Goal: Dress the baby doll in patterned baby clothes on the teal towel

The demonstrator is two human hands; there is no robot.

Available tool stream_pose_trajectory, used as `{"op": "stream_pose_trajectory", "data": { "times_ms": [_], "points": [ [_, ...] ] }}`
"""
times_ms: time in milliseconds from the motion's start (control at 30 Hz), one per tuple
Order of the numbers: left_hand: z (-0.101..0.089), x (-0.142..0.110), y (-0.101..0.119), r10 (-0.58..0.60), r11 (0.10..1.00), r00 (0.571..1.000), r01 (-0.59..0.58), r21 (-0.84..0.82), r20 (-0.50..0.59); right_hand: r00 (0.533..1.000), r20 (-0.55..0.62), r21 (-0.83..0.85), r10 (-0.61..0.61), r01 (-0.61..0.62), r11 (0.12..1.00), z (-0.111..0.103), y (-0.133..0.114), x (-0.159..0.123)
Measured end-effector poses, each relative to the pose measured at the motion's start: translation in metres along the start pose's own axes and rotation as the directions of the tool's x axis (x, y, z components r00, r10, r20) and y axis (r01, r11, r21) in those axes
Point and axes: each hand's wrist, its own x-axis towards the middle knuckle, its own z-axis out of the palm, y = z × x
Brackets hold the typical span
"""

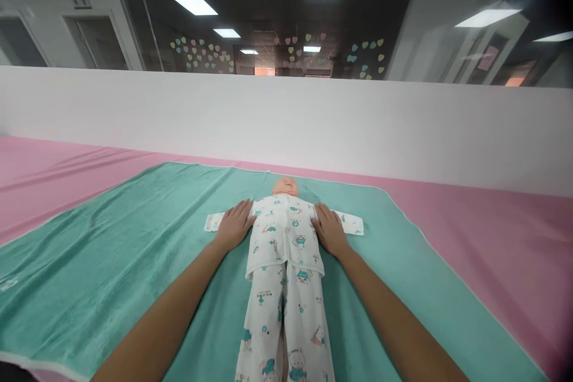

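A baby doll lies on its back, head away from me, dressed in a white printed top and matching pants. Both sleeves stretch straight out to the sides. My left hand rests flat over the left sleeve, close to the shoulder, with its fingers extended. On the other side my right hand lies on the right sleeve in the same way, its thumb at the edge of the top. The doll's hands are not visible, and the pant legs run out of the bottom of the view.
Under the doll a green blanket with a pale edge is spread over a pink sheet. A low white wall stands behind, with a dark window above it reflecting ceiling lights and showing heart-shaped stickers.
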Motion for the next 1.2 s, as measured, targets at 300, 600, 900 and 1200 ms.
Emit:
{"op": "stream_pose_trajectory", "data": {
  "times_ms": [300, 600, 900, 1200],
  "points": [
    [-0.013, -0.022, -0.054, -0.251, 0.964, 0.950, 0.263, -0.043, 0.187, 0.922, 0.185, -0.130, 0.339, -0.319, 0.939, -0.021, 0.074, -0.032],
    [-0.062, -0.126, 0.005, -0.184, 0.977, 0.968, 0.198, -0.073, 0.172, 0.981, 0.186, 0.058, 0.061, -0.073, 0.996, -0.091, -0.004, -0.122],
    [-0.064, -0.227, 0.159, 0.299, 0.934, 0.953, -0.284, -0.217, 0.042, 0.940, 0.153, 0.289, -0.304, 0.252, 0.924, -0.100, -0.152, -0.223],
    [-0.049, -0.236, 0.167, 0.200, 0.950, 0.976, -0.214, -0.227, -0.084, 0.997, 0.029, 0.366, -0.076, 0.060, 0.929, -0.084, -0.166, -0.223]
  ]
}}
